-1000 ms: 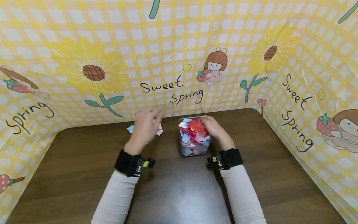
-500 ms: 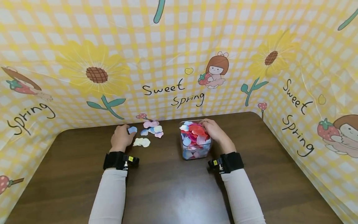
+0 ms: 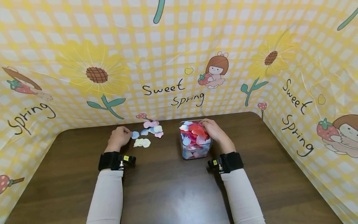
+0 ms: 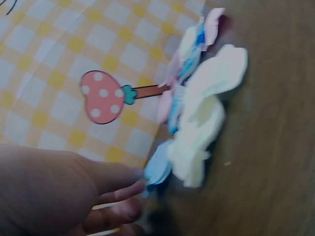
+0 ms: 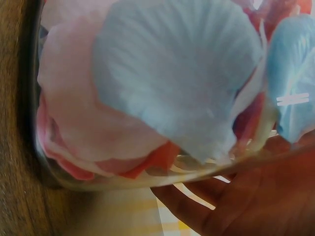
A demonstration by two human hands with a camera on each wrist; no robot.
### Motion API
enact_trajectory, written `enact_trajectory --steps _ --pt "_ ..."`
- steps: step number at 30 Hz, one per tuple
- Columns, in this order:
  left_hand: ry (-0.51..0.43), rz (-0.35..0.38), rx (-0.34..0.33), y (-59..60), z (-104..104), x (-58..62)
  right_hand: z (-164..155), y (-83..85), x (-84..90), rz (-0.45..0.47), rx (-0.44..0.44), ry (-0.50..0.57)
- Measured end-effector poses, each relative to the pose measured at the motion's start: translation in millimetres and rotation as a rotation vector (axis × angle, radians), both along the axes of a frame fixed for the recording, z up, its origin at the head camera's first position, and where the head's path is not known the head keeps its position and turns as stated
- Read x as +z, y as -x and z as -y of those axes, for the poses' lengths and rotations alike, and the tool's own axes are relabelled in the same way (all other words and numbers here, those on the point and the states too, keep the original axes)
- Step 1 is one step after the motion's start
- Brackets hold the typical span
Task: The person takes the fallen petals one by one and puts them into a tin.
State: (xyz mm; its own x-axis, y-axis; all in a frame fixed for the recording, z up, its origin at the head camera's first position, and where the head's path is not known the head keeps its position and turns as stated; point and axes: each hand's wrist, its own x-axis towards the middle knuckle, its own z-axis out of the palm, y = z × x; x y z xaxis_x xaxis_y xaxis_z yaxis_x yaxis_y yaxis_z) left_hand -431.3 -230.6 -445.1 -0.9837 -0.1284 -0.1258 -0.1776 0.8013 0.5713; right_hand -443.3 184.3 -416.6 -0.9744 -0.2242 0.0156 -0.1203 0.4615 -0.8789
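A light blue fabric petal (image 3: 135,135) lies on the table at the fingertips of my left hand (image 3: 119,137). In the left wrist view, the thumb and fingers are at the edge of this blue petal (image 4: 158,164), apparently no longer pinching it. Just right of it are cream petals (image 3: 142,142) and a loose group of pink, blue and white petals (image 3: 151,124). My right hand (image 3: 213,129) grips the far right rim of a clear square container (image 3: 195,155), full of red, pink, blue and white petals (image 3: 197,130). Up close, the right wrist view shows a pale blue petal (image 5: 182,73) behind the clear wall.
The dark brown wooden table (image 3: 167,193) carries the petals and the container. A yellow checked cloth (image 3: 167,46) with printed flowers hangs along its back and sides, close behind the scattered petals.
My left hand first swung left from over the scattered petals, carrying a blue petal. It then drew slightly left, leaving that petal nearer the cream ones. The right hand stayed at the container.
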Motion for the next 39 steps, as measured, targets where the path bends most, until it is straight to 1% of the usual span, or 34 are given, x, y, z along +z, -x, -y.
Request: enact_trajectory --steps 3,6,8,11,13,14,16,18,19,21,23,25,26,28,30,33,35,37,39 --pt "-0.007 0.036 -0.023 -1.5 1.9 1.4 0.3 -0.7 0.1 -0.005 0.000 -0.006" --pt "-0.021 0.052 -0.029 -1.3 2.6 1.2 0.3 -0.6 -0.1 -0.007 0.001 -0.010" --pt "-0.033 0.046 -0.030 -0.3 3.0 0.6 0.2 -0.4 -0.2 -0.007 0.001 -0.010" --pt "-0.066 0.005 -0.052 0.2 3.2 2.5 0.1 -0.4 -1.3 -0.001 0.001 -0.006" --pt "-0.091 -0.062 -0.059 -2.4 -0.2 10.8 -0.1 -0.9 -1.5 0.002 0.001 -0.004" --pt "-0.101 -0.103 -0.061 -4.2 -3.5 17.2 -0.3 -1.0 -1.1 0.007 0.002 -0.005" --pt "-0.118 -0.217 -0.065 -8.7 -16.1 33.9 -1.1 -1.1 0.2 0.015 0.001 -0.010" --pt "-0.131 -0.350 -0.077 -15.3 -38.1 53.7 -1.4 -0.7 1.8 0.019 0.000 -0.013" --pt "-0.137 -0.419 -0.100 -18.4 -51.0 62.1 -1.7 -0.3 2.4 0.024 0.002 -0.012" --pt "-0.167 -0.518 -0.162 -27.2 -80.5 76.4 -1.5 0.4 2.7 0.020 0.004 -0.015" --pt "-0.196 -0.572 -0.248 -37.6 -110.4 84.9 -0.6 0.5 1.6 0.015 0.005 -0.012" --pt "-0.195 -0.585 -0.348 -47.7 -136.9 87.3 -0.4 0.3 0.7 0.012 0.009 -0.006" --pt "-0.189 -0.578 -0.394 -52.3 -148.7 87.3 -0.1 0.1 0.4 0.007 0.008 -0.004" --pt "-0.130 -0.573 -0.489 -58.1 -167.3 82.5 -0.1 -0.3 -0.6 0.009 0.008 0.009" --pt "-0.057 -0.561 -0.580 -61.1 -179.2 75.9 0.2 -0.6 -1.6 0.012 0.008 0.018" --pt "0.017 -0.559 -0.675 -61.6 -184.4 69.3 0.6 -0.4 -2.0 0.015 0.014 0.018" --pt "0.008 -0.547 -0.695 -60.0 -180.8 70.8 0.6 0.4 -1.7 0.014 0.016 0.018" --pt "-0.028 -0.542 -0.674 -57.2 -172.0 76.8 0.2 1.1 -1.1 0.010 0.015 0.022" --pt "-0.071 -0.533 -0.633 -53.2 -157.8 84.7 -0.7 1.6 -0.5 0.012 0.011 0.029"
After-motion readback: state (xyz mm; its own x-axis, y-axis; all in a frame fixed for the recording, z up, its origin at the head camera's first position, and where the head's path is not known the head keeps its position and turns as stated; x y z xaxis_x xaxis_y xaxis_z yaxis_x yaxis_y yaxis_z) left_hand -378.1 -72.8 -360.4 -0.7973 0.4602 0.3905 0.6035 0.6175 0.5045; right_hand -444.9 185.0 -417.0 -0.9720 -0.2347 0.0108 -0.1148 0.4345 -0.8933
